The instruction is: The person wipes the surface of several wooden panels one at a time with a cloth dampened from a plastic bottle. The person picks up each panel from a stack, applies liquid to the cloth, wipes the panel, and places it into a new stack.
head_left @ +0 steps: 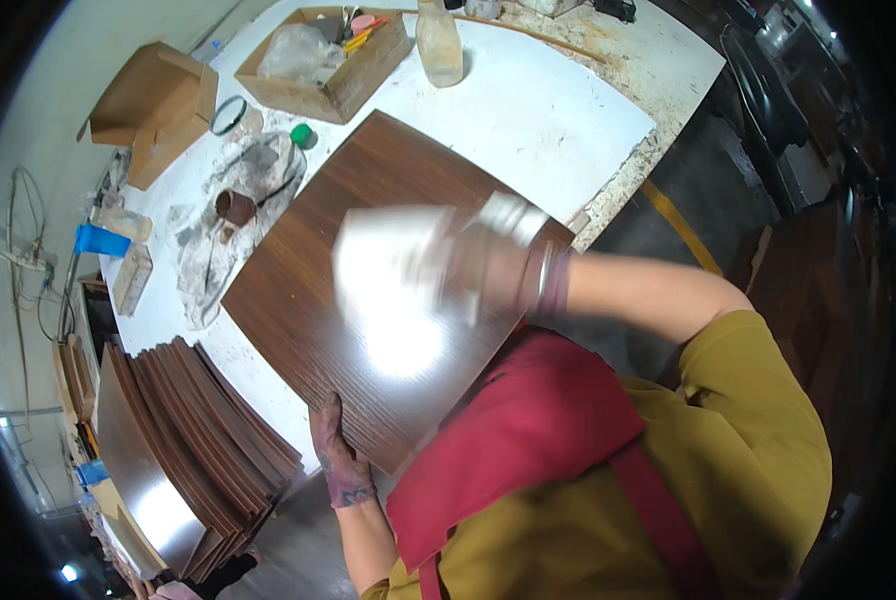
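Under and beyond the right fingers [473, 265]: white table [558, 110]. Stack [183, 440] left of the left hand [340, 455]. Brown board [308, 235] directly below right fingers, one corner pointing away beyond them, opposite corner just right of left hand; sides near equal, long axis can't tell. White cloth [380, 250] at right fingers, blurred; spread, grip can't tell. Left thumb on board's edge, other fingers hidden, spread can't tell.

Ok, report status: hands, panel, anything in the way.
Right hand blurred, holding white cloth over brown panel. Left hand gripping panel's near-left edge. Rumpled rag beside panel's far-left edge.
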The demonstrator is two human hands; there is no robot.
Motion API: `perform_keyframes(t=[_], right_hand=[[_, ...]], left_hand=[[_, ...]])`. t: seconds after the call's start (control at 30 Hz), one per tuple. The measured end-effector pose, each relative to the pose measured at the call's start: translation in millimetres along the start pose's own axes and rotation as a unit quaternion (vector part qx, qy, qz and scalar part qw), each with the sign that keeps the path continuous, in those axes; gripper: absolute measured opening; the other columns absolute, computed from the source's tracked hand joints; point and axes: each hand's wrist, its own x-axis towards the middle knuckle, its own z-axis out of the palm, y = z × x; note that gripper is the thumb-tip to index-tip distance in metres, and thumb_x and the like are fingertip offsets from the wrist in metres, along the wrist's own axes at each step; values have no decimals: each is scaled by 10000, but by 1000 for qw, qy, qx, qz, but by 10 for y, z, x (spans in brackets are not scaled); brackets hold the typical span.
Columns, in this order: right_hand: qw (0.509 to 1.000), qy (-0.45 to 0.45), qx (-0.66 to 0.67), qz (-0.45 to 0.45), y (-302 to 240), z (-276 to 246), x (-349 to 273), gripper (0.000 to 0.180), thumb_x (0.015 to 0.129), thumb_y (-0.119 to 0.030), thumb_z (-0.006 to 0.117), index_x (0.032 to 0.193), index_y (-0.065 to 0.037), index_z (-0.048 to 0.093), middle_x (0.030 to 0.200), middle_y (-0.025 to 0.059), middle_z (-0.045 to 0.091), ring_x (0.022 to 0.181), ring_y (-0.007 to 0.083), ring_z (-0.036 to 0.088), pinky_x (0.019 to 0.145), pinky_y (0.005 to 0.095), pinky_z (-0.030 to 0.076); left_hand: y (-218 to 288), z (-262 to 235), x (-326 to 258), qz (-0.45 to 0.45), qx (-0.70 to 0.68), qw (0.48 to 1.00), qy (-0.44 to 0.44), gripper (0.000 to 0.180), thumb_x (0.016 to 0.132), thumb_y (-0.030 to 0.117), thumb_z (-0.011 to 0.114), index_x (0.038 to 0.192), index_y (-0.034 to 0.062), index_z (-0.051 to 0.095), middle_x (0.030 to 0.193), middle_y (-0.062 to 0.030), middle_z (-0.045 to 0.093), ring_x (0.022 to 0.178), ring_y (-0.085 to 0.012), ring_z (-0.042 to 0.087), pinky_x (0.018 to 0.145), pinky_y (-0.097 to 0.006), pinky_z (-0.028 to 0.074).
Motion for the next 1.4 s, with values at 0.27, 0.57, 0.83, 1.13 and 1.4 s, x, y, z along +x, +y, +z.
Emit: perform_keyframes(t=[0.27,0.57,0.83,1.13,1.4], right_hand=[[928,68,130,344,992,-896,94,441,886,-348,612,1218,-58,602,1188,185,591,1106,317,567,988,354,439],[980,74,149,-111,-959,1043,1420,231,903,-315,514,953,-130,643,876,105,610,852,315,624,712,442,508],[909,-134,-175,355,1570,-522,1106,279,861,-209,590,1104,-105,681,1046,181,669,1011,288,640,888,365,502],[987,2,-34,159,1015,638,1137,462,805,-142,648,1257,-225,599,993,131,613,921,315,606,815,409,505],[988,-23,80,-131,-956,1244,1741,407,750,-146,673,1153,-190,634,945,81,613,902,283,622,772,435,512]], left_hand=[[108,-102,229,-135,-58,987,63,517,936,177,610,1372,-4,399,1208,-118,584,1028,-196,589,905,-290,468],[-526,-485,216,-139,-101,984,52,577,910,279,652,1342,-40,443,1267,-126,547,1097,-217,544,931,-340,459],[-398,-245,258,-157,-164,969,94,710,905,310,646,1428,-32,309,1318,-171,501,1164,-250,518,993,-351,424],[-411,-262,293,-117,-108,986,59,672,941,268,580,1463,-23,273,1384,-203,446,1257,-279,450,1057,-369,357],[-487,-336,270,-128,-101,985,64,661,943,232,557,1445,-88,270,1459,-210,366,1344,-298,357,1121,-360,263]])
